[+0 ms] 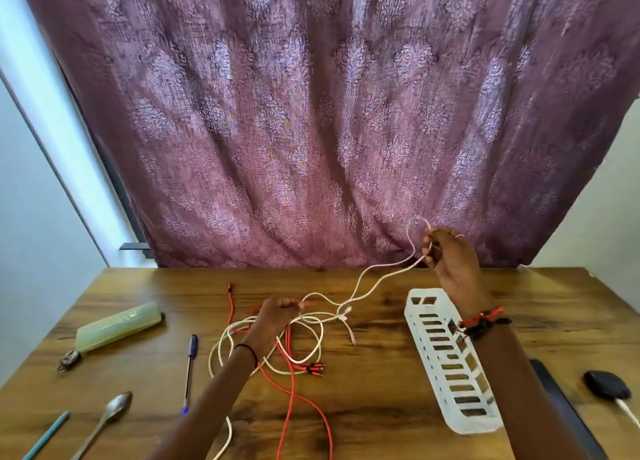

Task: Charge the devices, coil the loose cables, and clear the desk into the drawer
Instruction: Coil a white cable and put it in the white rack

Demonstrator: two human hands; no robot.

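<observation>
Right hand (450,258) is raised, fingers closed on a white cable (377,279) loop. Left hand (277,314) pinches the same cable (red cable (294,390) tangled beneath) above the desk (381,407).

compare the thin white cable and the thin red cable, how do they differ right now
The thin white cable is lifted off the wooden desk at one end, pinched in the right hand and gripped by the left hand; the thin red cable lies loose on the desk, apparently unheld. The white one stretches toward the curtain; the red one trails toward the near edge. Both are tangled together under the left hand.
</observation>
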